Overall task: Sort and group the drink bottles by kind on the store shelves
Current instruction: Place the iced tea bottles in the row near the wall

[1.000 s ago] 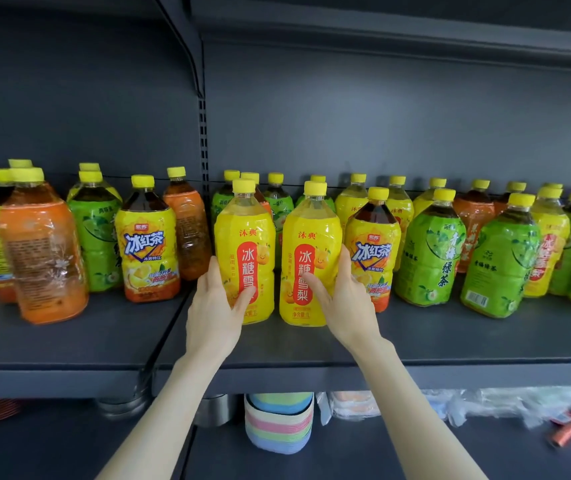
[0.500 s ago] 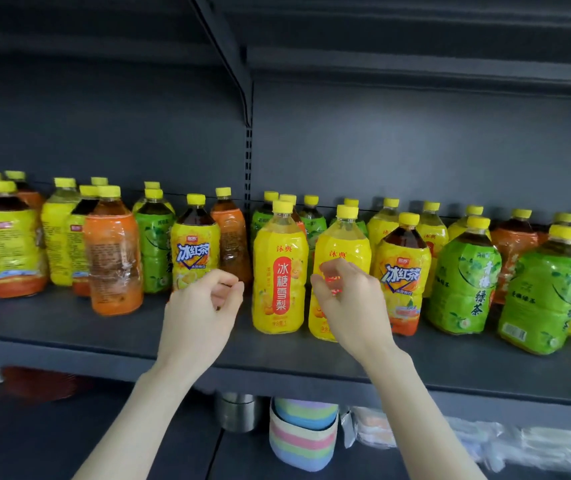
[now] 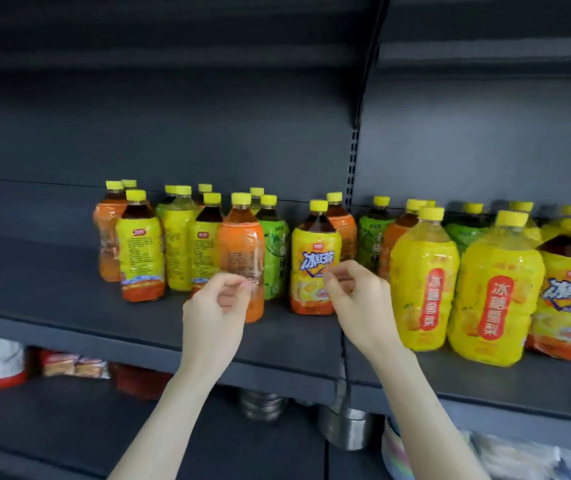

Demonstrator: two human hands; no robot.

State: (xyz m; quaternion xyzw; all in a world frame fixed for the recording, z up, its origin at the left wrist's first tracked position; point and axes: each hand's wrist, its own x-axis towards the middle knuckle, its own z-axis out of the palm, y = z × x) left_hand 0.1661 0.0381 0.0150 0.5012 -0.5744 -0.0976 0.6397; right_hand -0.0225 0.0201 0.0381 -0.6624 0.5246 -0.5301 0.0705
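Observation:
Mixed drink bottles with yellow caps stand on a dark grey shelf (image 3: 52,306). My left hand (image 3: 214,306) hovers in front of an orange-label bottle (image 3: 242,244), fingers curled, holding nothing. My right hand (image 3: 356,299) hovers just right of a yellow iced-tea bottle (image 3: 315,261) with a blue logo, fingers curled in the same way and holding nothing. Two big yellow pear-drink bottles (image 3: 424,282) (image 3: 495,299) stand side by side to the right of my right hand. A green-label bottle (image 3: 275,251) stands between the orange and iced-tea bottles.
More orange, yellow and green bottles crowd the rows behind. A slotted shelf upright (image 3: 353,161) splits the back wall. The shelf below holds snack packs (image 3: 69,363), steel pots (image 3: 342,427) and a striped item (image 3: 394,455).
My hands have let go of the two pear-drink bottles and moved left with curled fingers. The view has swung left, so those bottles now stand to the right.

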